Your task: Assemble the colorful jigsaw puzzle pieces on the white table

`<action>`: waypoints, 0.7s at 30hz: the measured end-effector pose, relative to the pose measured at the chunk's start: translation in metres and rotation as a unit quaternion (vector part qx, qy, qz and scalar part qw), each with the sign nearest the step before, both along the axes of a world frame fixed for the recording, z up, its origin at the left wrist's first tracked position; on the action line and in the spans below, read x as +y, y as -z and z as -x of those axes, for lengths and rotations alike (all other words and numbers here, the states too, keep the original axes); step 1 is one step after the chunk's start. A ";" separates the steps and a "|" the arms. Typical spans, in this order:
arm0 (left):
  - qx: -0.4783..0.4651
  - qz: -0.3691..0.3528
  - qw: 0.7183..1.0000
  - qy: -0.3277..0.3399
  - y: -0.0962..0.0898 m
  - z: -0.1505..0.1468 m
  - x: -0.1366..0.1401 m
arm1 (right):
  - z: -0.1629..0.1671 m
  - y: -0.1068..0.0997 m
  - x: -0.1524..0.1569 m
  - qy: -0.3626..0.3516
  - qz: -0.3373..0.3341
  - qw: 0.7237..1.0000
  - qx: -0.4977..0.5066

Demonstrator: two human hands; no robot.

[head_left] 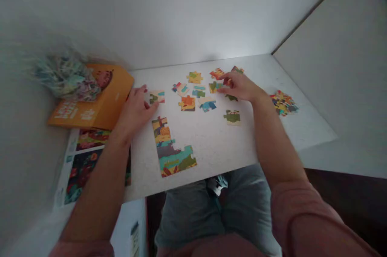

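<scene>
Speckled white table (211, 140): left hand (134, 110) flat, right hand (240, 86) pinching cardboard puzzle piece (227, 82).

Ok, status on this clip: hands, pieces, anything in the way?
Left hand flat on the white table, fingertips at a loose puzzle piece. Right hand over scattered pieces. Joined multicoloured section untouched. Nothing between.

An orange box (99, 106) holds a plastic bag (65, 77) beside a printed sheet (81, 166).
</scene>
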State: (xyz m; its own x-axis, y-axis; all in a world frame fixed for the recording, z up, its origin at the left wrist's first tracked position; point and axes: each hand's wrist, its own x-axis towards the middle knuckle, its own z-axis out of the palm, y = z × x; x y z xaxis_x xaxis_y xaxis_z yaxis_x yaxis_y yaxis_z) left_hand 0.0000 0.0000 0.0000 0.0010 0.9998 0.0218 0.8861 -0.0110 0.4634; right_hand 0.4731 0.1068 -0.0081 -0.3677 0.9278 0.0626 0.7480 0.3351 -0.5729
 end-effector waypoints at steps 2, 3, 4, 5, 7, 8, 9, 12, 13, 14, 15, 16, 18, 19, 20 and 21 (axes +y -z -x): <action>0.002 -0.011 1.000 0.000 0.002 -0.001 -0.002 | -0.003 0.000 0.002 0.004 -0.008 1.000 -0.007; 0.002 -0.014 1.000 -0.001 0.003 -0.001 -0.003 | -0.005 0.001 0.003 0.011 -0.014 1.000 -0.009; 0.001 -0.016 1.000 -0.002 0.004 -0.002 -0.003 | -0.007 0.002 0.005 0.020 -0.023 0.999 -0.011; 0.000 -0.018 1.000 -0.004 0.004 -0.002 -0.003 | -0.009 0.003 0.006 0.031 -0.035 0.999 -0.014; -0.005 -0.013 1.000 -0.009 0.003 -0.003 -0.002 | -0.015 0.006 0.008 0.062 -0.063 0.996 -0.014; -0.011 -0.008 1.000 -0.009 0.002 -0.003 -0.002 | -0.017 0.007 0.009 0.080 -0.077 0.994 -0.014; -0.018 -0.006 1.000 -0.009 0.002 -0.003 -0.002 | -0.019 0.009 0.009 0.100 -0.089 0.991 -0.013; -0.041 -0.013 0.999 -0.013 0.001 -0.005 -0.002 | -0.022 0.012 0.009 0.165 -0.108 0.980 -0.015; -0.046 -0.017 0.999 -0.018 0.002 -0.005 -0.002 | -0.023 0.012 0.009 0.188 -0.109 0.976 -0.011; -0.050 -0.021 0.998 -0.023 0.003 -0.005 -0.002 | -0.023 0.011 0.008 0.212 -0.109 0.971 -0.005; -0.052 -0.024 0.998 -0.029 0.004 -0.005 -0.002 | -0.023 0.010 0.008 0.235 -0.111 0.966 0.003; -0.055 -0.026 0.998 -0.032 0.005 -0.005 -0.002 | -0.024 0.009 0.007 0.255 -0.114 0.960 0.010; -0.058 -0.028 0.997 -0.031 0.008 -0.005 -0.002 | -0.025 0.008 0.007 0.283 -0.120 0.952 0.014; -0.058 -0.030 0.997 -0.029 0.008 -0.005 -0.001 | -0.025 0.009 0.007 0.288 -0.121 0.950 0.010; -0.056 -0.031 0.998 -0.027 0.009 -0.004 -0.001 | -0.024 0.010 0.007 0.290 -0.120 0.949 0.005; -0.052 -0.031 0.998 -0.023 0.009 -0.004 -0.002 | -0.023 0.012 0.008 0.288 -0.116 0.950 0.001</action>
